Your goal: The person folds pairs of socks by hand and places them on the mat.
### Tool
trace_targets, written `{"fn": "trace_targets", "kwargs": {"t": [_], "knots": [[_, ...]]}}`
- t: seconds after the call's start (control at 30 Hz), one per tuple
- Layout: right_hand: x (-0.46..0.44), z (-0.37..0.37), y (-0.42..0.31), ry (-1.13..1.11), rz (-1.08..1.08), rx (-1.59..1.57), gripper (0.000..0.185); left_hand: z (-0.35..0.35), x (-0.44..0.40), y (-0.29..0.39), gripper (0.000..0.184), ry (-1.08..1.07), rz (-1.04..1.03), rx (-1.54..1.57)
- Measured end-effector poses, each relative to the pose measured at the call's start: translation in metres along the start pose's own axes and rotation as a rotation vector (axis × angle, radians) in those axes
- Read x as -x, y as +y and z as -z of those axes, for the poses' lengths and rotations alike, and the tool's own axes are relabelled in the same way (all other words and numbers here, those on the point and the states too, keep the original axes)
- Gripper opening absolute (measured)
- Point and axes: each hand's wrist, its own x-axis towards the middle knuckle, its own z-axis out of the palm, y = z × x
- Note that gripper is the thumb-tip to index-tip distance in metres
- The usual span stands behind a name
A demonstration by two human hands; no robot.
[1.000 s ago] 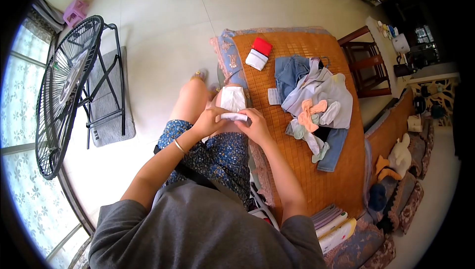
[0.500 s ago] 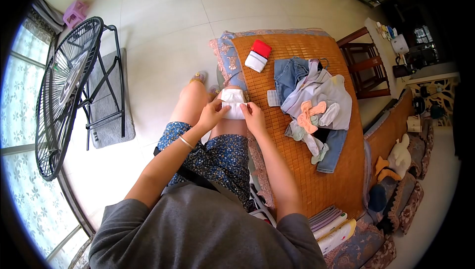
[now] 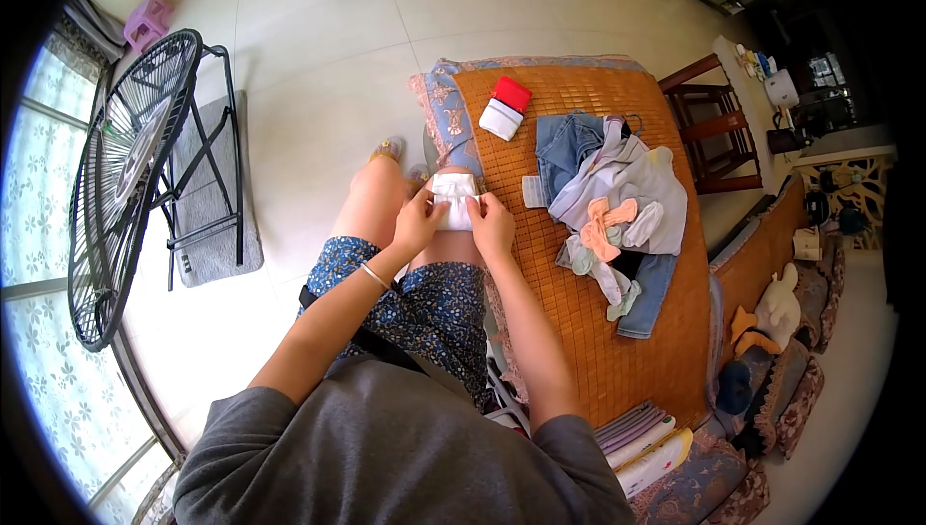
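Note:
A small folded white cloth garment (image 3: pixel 457 214) lies across my thigh, just past the hem of the blue floral shorts. Its exact kind cannot be made out. My left hand (image 3: pixel 417 220) pinches its left side with thumb and fingers, a bracelet on that wrist. At the right side my right hand (image 3: pixel 493 226) grips the same fabric, thumb on top. A crease runs across the cloth between both thumbs. On the mat to the right, a red folded piece (image 3: pixel 511 93) and a white folded piece (image 3: pixel 501 121) lie together.
A loose clothes pile (image 3: pixel 627 187) with jeans and small socks sits on the woven mat (image 3: pixel 540 332). Folded fabrics (image 3: pixel 641 443) are stacked near my right elbow. A black round-framed folding chair (image 3: pixel 145 158) stands left on a grey rug (image 3: pixel 217 245); a wooden stool (image 3: pixel 709 124) is beyond the mat.
My hands stay on the white cloth garment, with only small finger movements. The cloth's near part looks folded slightly differently, with a clearer crease across it. The surroundings are unchanged.

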Motion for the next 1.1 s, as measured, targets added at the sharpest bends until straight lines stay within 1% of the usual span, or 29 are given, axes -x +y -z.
{"fn": "trace_targets", "kwargs": {"t": [0.17,0.37,0.5,0.57,0.6,0.63,0.67,0.7,0.73,0.77,0.8,0.83,0.87,1.0,1.03,1.07,1.1], "knots": [[0.000,0.008,-0.010,-0.040,-0.029,0.058,0.032,0.004,0.002,0.002,0.035,0.001,0.009,-0.032],[0.001,0.005,-0.005,-0.030,-0.016,0.080,0.034,0.002,0.001,-0.002,0.036,-0.013,0.009,-0.042],[0.001,0.004,-0.007,-0.051,-0.027,0.117,0.035,-0.002,0.001,-0.005,0.033,0.045,-0.020,-0.025],[0.002,0.003,-0.009,0.005,-0.069,0.176,0.034,0.000,0.001,0.000,0.031,0.061,-0.017,-0.030],[0.002,0.004,-0.011,0.004,-0.067,0.176,0.034,0.007,0.003,0.014,0.029,0.024,0.021,-0.100],[0.002,0.006,-0.014,0.029,-0.033,0.210,0.031,0.010,0.004,0.020,0.027,-0.013,0.059,-0.169],[0.003,0.008,-0.016,0.054,0.001,0.243,0.028,0.009,0.004,0.021,0.027,-0.012,0.059,-0.168],[0.002,0.008,-0.013,0.054,0.002,0.244,0.028,0.007,0.003,0.019,0.024,0.086,-0.073,-0.205],[0.002,0.010,-0.010,0.070,0.205,0.225,0.026,0.005,0.002,0.017,0.023,0.184,-0.206,-0.241],[0.002,0.011,-0.007,0.087,0.407,0.206,0.024,0.004,0.000,0.015,0.023,0.185,-0.206,-0.241],[0.003,0.014,-0.008,0.088,0.408,0.206,0.024,0.004,-0.002,0.013,0.021,0.195,-0.320,-0.298],[0.005,0.018,-0.008,0.055,0.499,0.192,0.024,0.004,-0.003,0.011,0.020,0.206,-0.433,-0.354],[0.007,0.022,-0.008,0.020,0.589,0.179,0.026,0.005,-0.005,0.009,0.020,0.206,-0.434,-0.352],[0.010,0.037,-0.007,-0.037,0.639,0.266,0.032,0.011,-0.008,0.009,0.020,0.064,-0.536,-0.370],[0.009,0.038,-0.003,-0.106,0.640,0.271,0.034,0.013,-0.007,0.011,0.021,0.011,-0.566,-0.401],[0.008,0.039,0.000,-0.174,0.642,0.274,0.035,0.015,-0.005,0.013,0.021,0.010,-0.566,-0.402],[0.006,0.039,0.003,-0.174,0.642,0.273,0.035,0.018,0.000,0.017,0.026,0.002,-0.637,-0.424]]}}
